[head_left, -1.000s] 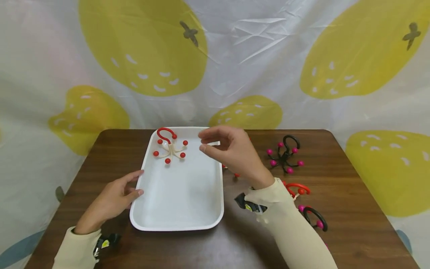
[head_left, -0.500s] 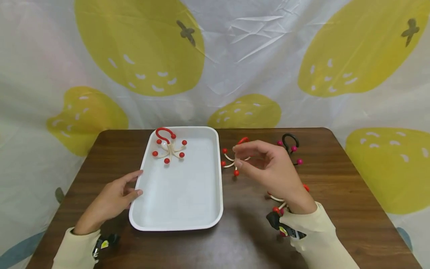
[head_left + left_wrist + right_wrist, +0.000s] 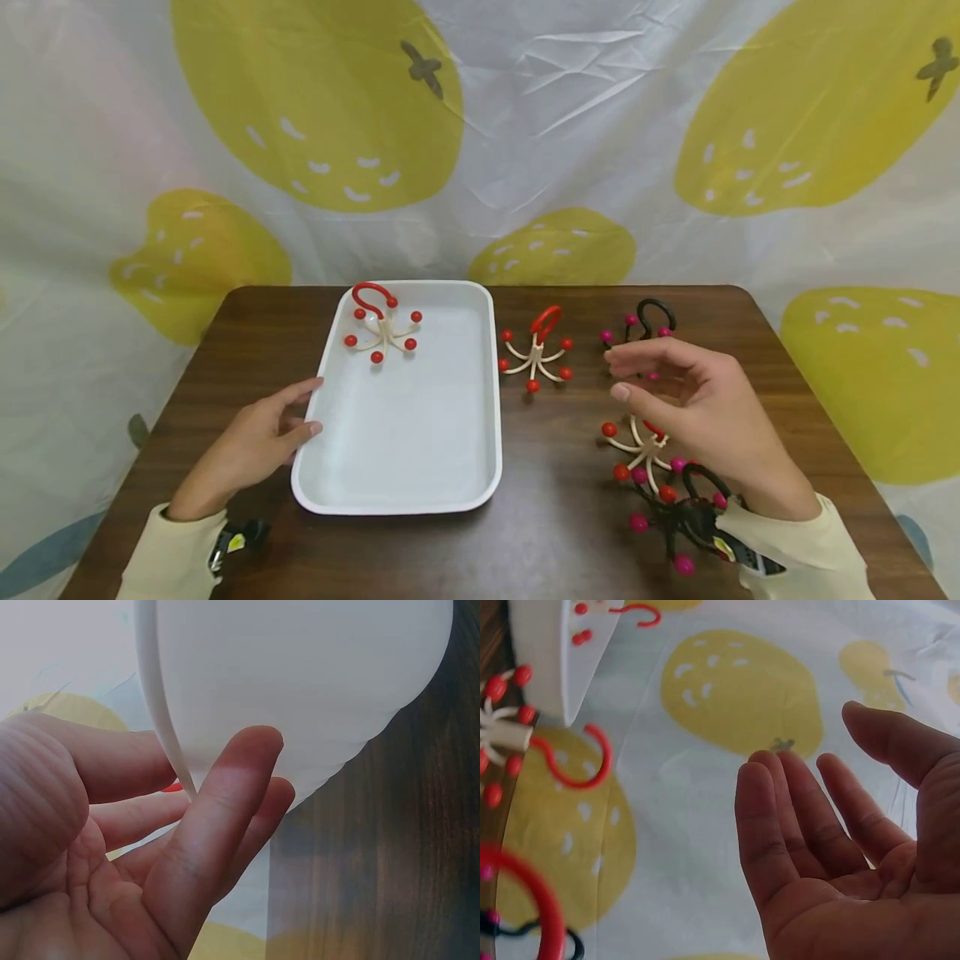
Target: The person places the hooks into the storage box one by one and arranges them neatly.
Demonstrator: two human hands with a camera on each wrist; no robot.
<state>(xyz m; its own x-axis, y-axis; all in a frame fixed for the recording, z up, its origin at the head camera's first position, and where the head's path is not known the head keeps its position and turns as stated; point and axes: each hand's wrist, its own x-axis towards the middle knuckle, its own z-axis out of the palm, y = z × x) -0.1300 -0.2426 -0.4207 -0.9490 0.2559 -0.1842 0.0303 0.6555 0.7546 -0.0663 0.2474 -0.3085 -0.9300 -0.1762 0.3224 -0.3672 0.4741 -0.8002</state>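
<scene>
Holding nothing, right hand (image 3: 693, 400) hovering with fingers loosely spread above the hooks (image 3: 645, 454) on the table (image 3: 540, 542), having swung away from the tray (image 3: 491, 400) since a second ago. Left hand (image 3: 251, 446) resting relaxed against the tray's left rim, unmoved, gripping nothing. Lying now in the tray's far corner, one red hook (image 3: 380, 325); another (image 3: 536, 350) sitting just right of the tray, uncovered since the hand's passing, so likely reaching for a next piece.
</scene>
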